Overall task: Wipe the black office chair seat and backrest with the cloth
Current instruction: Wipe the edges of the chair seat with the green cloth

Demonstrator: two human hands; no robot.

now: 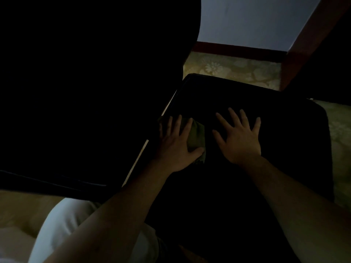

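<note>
Black office chair fills the view, folks: the backrest [95, 82] looms as a big dark mass on the left, and the seat [284, 133] spreads across the middle, its far corner standing out against the patterned floor [237, 69]. It's too dim to read any wiped streaks, so progress is a judgement call. By my reckoning the seat is the job in hand, with the work sitting along its left edge beside the backrest. The wide right side and the backrest itself look likely left to do. Right hand [240, 137] lies flat mid-seat, fingers fanned wide, grip apart and holding nothing, a brace I'd say. Left hand [175, 145] presses palm-down at the seat's left edge, fingers straight and spread, thumb laid across. Its grip is apart too, pinning rather than clutching. Under it sits the green cloth [196, 135], bunched flat on the seat and poking out between forefinger and thumb, just beside the right hand but not touching it.
</note>
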